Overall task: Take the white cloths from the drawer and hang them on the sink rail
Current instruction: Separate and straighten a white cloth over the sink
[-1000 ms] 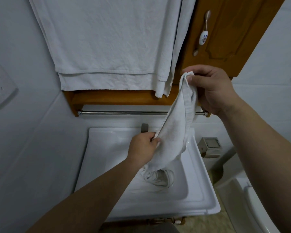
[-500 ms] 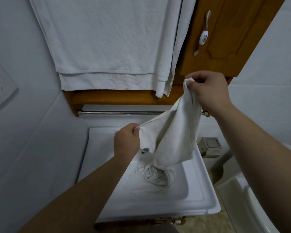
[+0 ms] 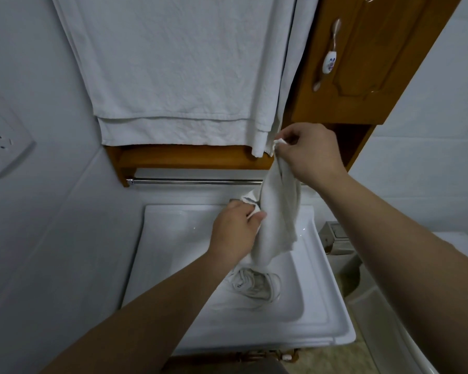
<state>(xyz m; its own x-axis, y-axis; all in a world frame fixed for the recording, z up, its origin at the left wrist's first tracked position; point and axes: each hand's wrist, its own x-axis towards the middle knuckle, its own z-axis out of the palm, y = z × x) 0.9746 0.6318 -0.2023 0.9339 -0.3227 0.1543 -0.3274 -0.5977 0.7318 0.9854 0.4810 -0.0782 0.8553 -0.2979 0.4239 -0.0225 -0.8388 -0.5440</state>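
Observation:
A small white cloth (image 3: 277, 220) hangs bunched between my two hands above the white sink (image 3: 173, 252). My right hand (image 3: 310, 152) pinches its top corner up near the wooden shelf. My left hand (image 3: 234, 230) grips a lower edge at the cloth's left side. The chrome sink rail (image 3: 195, 181) runs bare behind and left of the cloth, under the shelf. Another white cloth (image 3: 251, 286) lies crumpled in the sink basin, right under the held one.
Large white towels (image 3: 179, 71) hang on the wall above the wooden shelf (image 3: 184, 157). A wooden cabinet door (image 3: 362, 58) with a ceramic handle is at upper right. A wall socket (image 3: 3, 136) sits at left. A toilet edge (image 3: 405, 333) is at lower right.
My right hand has moved left and slightly down with the top corner. My left hand has come right and up, so the spread cloth has gathered into a narrow bunch.

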